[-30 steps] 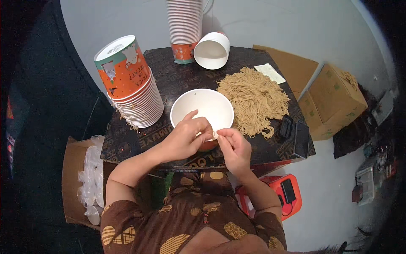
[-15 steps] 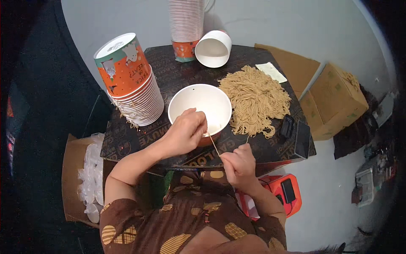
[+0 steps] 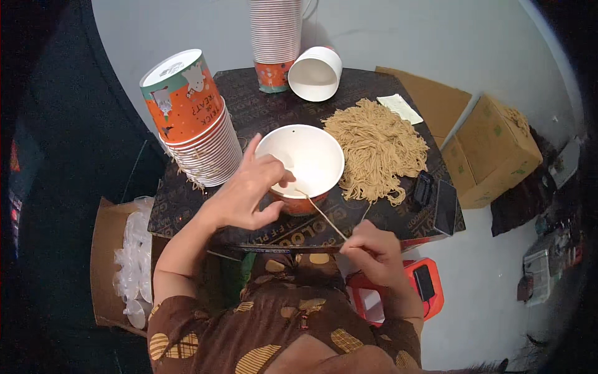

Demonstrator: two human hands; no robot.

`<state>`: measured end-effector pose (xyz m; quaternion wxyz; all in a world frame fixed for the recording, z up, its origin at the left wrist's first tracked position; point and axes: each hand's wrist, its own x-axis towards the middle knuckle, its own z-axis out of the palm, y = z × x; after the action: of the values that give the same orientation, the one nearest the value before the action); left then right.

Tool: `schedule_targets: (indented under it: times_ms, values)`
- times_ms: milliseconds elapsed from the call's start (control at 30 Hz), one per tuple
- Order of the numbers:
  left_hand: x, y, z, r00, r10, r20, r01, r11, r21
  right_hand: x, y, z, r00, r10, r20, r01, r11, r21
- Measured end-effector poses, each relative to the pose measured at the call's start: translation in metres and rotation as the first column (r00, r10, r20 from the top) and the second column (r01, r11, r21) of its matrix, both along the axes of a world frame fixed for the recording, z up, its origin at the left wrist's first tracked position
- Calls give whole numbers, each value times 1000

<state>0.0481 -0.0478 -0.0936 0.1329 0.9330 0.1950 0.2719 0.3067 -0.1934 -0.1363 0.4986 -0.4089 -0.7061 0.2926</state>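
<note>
A round paper bucket [image 3: 303, 177], white inside and orange outside, stands near the front of the table with its mouth up. A small dark hole shows near its far rim. My left hand [image 3: 246, 192] is at the bucket's left near rim, thumb and fingers apart, some fingertips over the opening. From the near rim a thin tan cord [image 3: 328, 220] runs taut down to my right hand [image 3: 374, 249], which is closed on it beyond the table's front edge. Cord also trails up from that hand toward a loose heap of tan cords [image 3: 375, 149].
A leaning stack of upturned buckets [image 3: 193, 118] stands on the left. Another tall stack [image 3: 274, 47] and a bucket on its side [image 3: 315, 73] are at the back. Black objects [image 3: 443, 207] lie at the table's right edge. Cardboard boxes [image 3: 495, 153] stand beyond.
My left hand has opened from a pinch at the near rim and shifted left. My right hand has drawn the cord down and to the right, so a longer length shows. The bucket has shifted slightly right.
</note>
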Motion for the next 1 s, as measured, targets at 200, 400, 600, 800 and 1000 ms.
schedule_targets:
  times_ms: [200, 400, 600, 800, 1000]
  values:
    - [-16, -2, -13, 982, 165, -88, -131, 943, 304, 17, -13, 10, 962, 35, -272, -3, 993, 116]
    - [15, -36, -15, 992, 53, 112, -69, 987, 143, -5, -14, 22, 909, 67, -411, 40, 969, 245]
    - [-19, -6, 28, 982, 173, -72, -150, 957, 248, -1, -13, 20, 775, 159, -612, -148, 987, 70]
    - [-58, 18, 6, 862, 326, -389, -215, 929, 302, 1, -10, 21, 707, 239, -666, -192, 971, 145]
    - [-33, -3, 2, 929, 268, -257, -182, 932, 314, -1, -25, 29, 893, 118, -434, -28, 977, 210]
